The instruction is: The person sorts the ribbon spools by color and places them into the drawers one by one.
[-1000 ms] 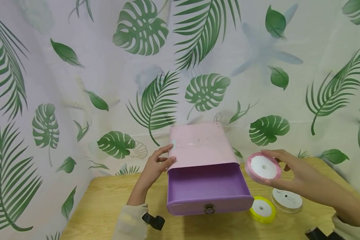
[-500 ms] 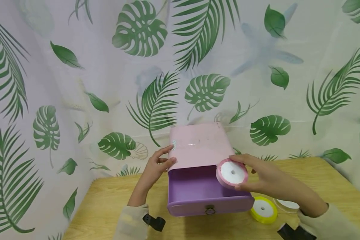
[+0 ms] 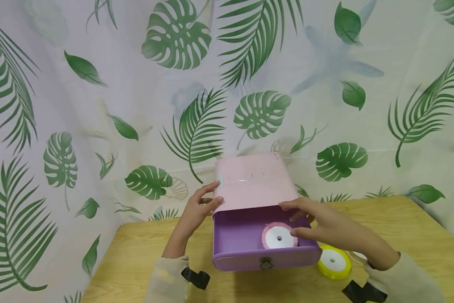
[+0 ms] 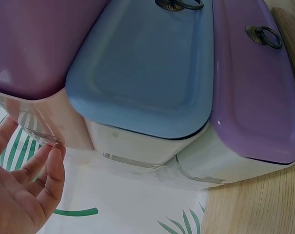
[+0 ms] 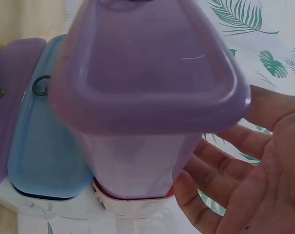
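A pink cabinet point(image 3: 255, 181) has its purple top drawer point(image 3: 234, 237) pulled out. Inside the drawer, toward its right, a white spool with a pink rim point(image 3: 279, 237) lies against the front wall. My left hand point(image 3: 196, 212) rests its fingertips on the cabinet's left side; the left wrist view shows that hand point(image 4: 28, 180) beside the top unit. Over the drawer's right side is my right hand point(image 3: 325, 221), fingers spread, thumb beside the spool and holding nothing. In the right wrist view the hand point(image 5: 254, 161) is next to the drawer's side.
A yellow-rimmed spool point(image 3: 333, 261) lies on the wooden table point(image 3: 136, 248) right of the drawer, with another spool point(image 3: 357, 256) partly hidden behind my right arm. Below the open drawer are a blue drawer point(image 4: 147, 68) and a purple one point(image 4: 254, 92), both closed. A leaf-patterned cloth hangs behind.
My right hand has moved left over the drawer with the pink-rimmed spool and let go of it; the spool now lies inside. My left hand has stayed on the cabinet.
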`<state>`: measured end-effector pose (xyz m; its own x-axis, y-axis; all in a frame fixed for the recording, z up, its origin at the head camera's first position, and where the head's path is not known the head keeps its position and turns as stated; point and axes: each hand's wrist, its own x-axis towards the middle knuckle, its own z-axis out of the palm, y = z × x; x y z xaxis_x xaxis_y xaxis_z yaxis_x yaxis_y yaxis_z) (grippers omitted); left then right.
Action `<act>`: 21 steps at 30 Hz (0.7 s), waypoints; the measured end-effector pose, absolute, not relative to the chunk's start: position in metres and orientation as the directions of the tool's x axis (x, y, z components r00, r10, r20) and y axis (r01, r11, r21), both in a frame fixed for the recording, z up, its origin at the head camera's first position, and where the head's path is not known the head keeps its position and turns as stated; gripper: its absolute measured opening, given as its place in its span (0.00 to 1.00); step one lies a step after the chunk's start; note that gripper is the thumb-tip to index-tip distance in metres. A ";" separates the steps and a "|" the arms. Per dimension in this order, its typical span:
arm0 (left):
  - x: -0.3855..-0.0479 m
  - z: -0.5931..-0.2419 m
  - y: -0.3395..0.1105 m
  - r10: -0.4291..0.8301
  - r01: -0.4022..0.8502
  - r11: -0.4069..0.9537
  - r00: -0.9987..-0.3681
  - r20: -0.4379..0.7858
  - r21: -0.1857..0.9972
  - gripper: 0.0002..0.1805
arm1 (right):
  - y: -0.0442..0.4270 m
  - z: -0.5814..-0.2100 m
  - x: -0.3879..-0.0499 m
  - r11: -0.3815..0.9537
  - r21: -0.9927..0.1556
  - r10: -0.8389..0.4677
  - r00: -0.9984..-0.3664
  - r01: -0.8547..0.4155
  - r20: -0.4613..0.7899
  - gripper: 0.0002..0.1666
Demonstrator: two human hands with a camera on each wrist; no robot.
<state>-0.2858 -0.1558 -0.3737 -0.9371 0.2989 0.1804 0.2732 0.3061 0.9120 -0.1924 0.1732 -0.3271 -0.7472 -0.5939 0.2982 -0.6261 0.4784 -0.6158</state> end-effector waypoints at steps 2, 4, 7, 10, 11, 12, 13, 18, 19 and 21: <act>-0.286 -0.374 -0.156 0.298 0.272 0.306 -0.937 0.180 0.912 0.30 | 0.174 -0.326 -0.190 0.477 -0.602 -0.583 -0.744 -0.640 0.328 0.30; -0.286 -0.374 -0.156 0.296 0.267 0.307 -0.939 0.175 0.914 0.30 | 0.175 -0.325 -0.187 0.480 -0.580 -0.569 -0.737 -0.658 0.365 0.28; -0.285 -0.373 -0.155 0.296 0.273 0.304 -0.938 0.182 0.913 0.30 | 0.178 -0.323 -0.181 0.476 -0.562 -0.546 -0.728 -0.676 0.414 0.26; -0.285 -0.373 -0.155 0.298 0.274 0.298 -0.937 0.183 0.914 0.30 | 0.185 -0.325 -0.176 0.469 -0.553 -0.532 -0.720 -0.688 0.445 0.25; -0.285 -0.373 -0.155 0.298 0.274 0.298 -0.937 0.184 0.914 0.29 | 0.188 -0.325 -0.174 0.473 -0.556 -0.522 -0.726 -0.684 0.448 0.24; -0.285 -0.373 -0.155 0.298 0.271 0.299 -0.938 0.180 0.915 0.29 | 0.191 -0.326 -0.172 0.479 -0.556 -0.509 -0.731 -0.679 0.454 0.24; -0.285 -0.373 -0.155 0.296 0.265 0.299 -0.939 0.175 0.917 0.29 | 0.195 -0.327 -0.170 0.491 -0.559 -0.495 -0.742 -0.669 0.453 0.24; -0.283 -0.373 -0.155 0.292 0.265 0.297 -0.940 0.177 0.917 0.29 | 0.215 -0.334 -0.161 0.545 -0.564 -0.428 -0.784 -0.620 0.449 0.25; -0.283 -0.373 -0.155 0.292 0.265 0.297 -0.940 0.177 0.917 0.29 | 0.220 -0.336 -0.160 0.547 -0.569 -0.424 -0.789 -0.614 0.444 0.26; -0.283 -0.373 -0.154 0.290 0.266 0.297 -0.940 0.178 0.917 0.29 | 0.226 -0.340 -0.156 0.556 -0.568 -0.413 -0.795 -0.607 0.445 0.26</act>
